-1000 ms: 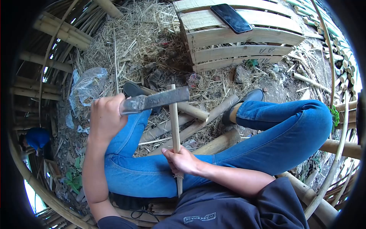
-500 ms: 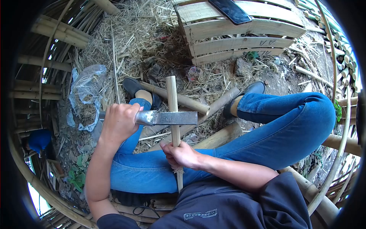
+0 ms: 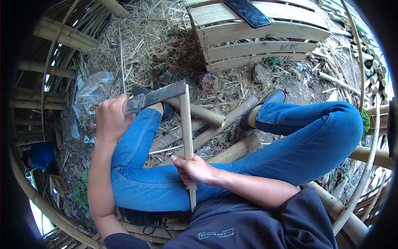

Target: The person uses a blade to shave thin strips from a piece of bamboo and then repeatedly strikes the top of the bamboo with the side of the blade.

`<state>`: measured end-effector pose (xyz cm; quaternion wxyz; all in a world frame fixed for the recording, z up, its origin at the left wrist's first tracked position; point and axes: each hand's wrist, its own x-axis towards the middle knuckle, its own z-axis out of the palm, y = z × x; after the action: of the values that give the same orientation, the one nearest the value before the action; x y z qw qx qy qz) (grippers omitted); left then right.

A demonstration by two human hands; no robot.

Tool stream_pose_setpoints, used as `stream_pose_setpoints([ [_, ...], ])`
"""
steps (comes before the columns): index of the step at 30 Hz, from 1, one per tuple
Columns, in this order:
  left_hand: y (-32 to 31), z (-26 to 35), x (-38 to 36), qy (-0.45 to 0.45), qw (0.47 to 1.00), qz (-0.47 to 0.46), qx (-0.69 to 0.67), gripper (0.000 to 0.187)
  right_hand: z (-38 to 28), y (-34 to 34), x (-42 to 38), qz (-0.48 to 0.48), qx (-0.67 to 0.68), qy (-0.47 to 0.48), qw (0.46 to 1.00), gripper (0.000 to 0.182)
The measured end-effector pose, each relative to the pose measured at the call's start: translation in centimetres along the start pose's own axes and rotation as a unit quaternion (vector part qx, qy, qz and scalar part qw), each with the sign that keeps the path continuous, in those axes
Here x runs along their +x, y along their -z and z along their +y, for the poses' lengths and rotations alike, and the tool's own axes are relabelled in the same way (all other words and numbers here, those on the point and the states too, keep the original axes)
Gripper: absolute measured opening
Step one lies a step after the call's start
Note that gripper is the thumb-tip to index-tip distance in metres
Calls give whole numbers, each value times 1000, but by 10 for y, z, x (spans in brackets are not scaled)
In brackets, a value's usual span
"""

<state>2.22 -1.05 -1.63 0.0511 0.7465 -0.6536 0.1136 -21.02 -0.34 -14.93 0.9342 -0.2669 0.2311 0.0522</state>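
Observation:
My left hand (image 3: 112, 118) is closed round the handle of a broad metal blade (image 3: 159, 96). The blade slants up to the right, its squared end beside the top of a pale wooden stick (image 3: 186, 124); whether they touch I cannot tell. Lower down, the fingers of my right hand (image 3: 195, 169) wrap the stick, which stands lengthwise between my legs. Frayed shavings (image 3: 190, 186) show on the stick just below that hand. Its lower end reaches the edge of my dark shirt.
Bamboo pieces (image 3: 236, 148) lie between my feet on straw-strewn ground. A slatted wooden crate (image 3: 257, 47) with a phone (image 3: 248, 13) on top stands ahead. Clear plastic (image 3: 96, 89) lies at left, and cut bamboo (image 3: 373, 62) is piled at far right.
My left hand has shifted left and slightly up. The blade, which lay level across the upper part of the stick, now tilts upward at its top end. My right hand keeps its hold.

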Motion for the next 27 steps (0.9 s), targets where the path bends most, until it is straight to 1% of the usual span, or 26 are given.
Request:
stream_pose_setpoints([
  [1,1,7,-2,1,999,11,-33,12,0,1,-1,-1,1,3,1000,46],
  [2,3,12,-3,-13,999,15,-36,13,-1,0,-1,-4,1,5,1000,46],
  [4,6,19,-3,-41,998,26,-39,27,-2,0,-1,-16,2,9,1000,46],
  [6,10,24,-7,-69,996,-12,-49,29,-4,2,-1,-28,4,12,1000,45],
  [8,11,29,-11,-100,992,-62,-53,29,-6,2,-1,-21,0,13,1000,45],
  [9,7,26,-15,-113,988,-94,-47,26,-6,2,-2,-16,0,13,1000,44],
  [12,-4,24,-24,-127,983,-125,-31,30,-4,-1,-3,4,-17,29,999,44],
  [19,-12,29,-21,-103,986,-127,-9,21,0,2,-3,8,-34,27,999,43],
  [22,-14,27,-17,-87,993,-74,2,6,-1,1,-5,18,-45,20,999,43],
  [24,-7,23,-10,-73,994,-77,37,6,1,-1,-2,9,-52,19,998,43],
  [27,-9,24,-3,-60,994,-77,57,8,-4,-2,-5,33,-64,15,997,43],
])
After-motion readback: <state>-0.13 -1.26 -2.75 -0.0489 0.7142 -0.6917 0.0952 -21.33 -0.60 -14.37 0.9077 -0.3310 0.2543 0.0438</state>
